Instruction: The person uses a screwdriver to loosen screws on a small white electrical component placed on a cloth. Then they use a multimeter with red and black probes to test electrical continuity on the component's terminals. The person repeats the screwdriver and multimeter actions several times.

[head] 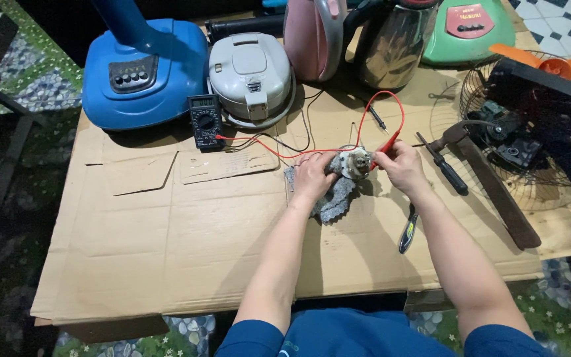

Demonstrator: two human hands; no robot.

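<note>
Your left hand (pixel 312 177) is closed around the small round grey metal motor (pixel 353 162), which sits on a crumpled grey cloth (pixel 334 198) on the flat brown cardboard sheet (pixel 186 231) in front of you. Your right hand (pixel 399 165) pinches the red test probe (pixel 383 147) between thumb and fingers, tip toward the motor's face; whether the tip touches a terminal cannot be told from this view. The red lead (pixel 365 116) loops back to the small black digital multimeter (pixel 205 121), which lies just beside the blue plastic fan base (pixel 143 73).

Points of risk, as judged from this position:

- The motor rests on soft cloth only. If your left grip slackens, it can roll and the probe tip will slip off its contact
- A black probe (pixel 377 118) lies loose on the cardboard behind the motor. With one lead unconnected, the meter will likely give no valid reading
- The slack red loop can snag your right wrist and drag the meter
- The black-handled screwdriver (pixel 445 166) and the dark-handled pliers (pixel 407 230) lie near your right forearm; a sweep of the arm can knock them off the edge
</note>
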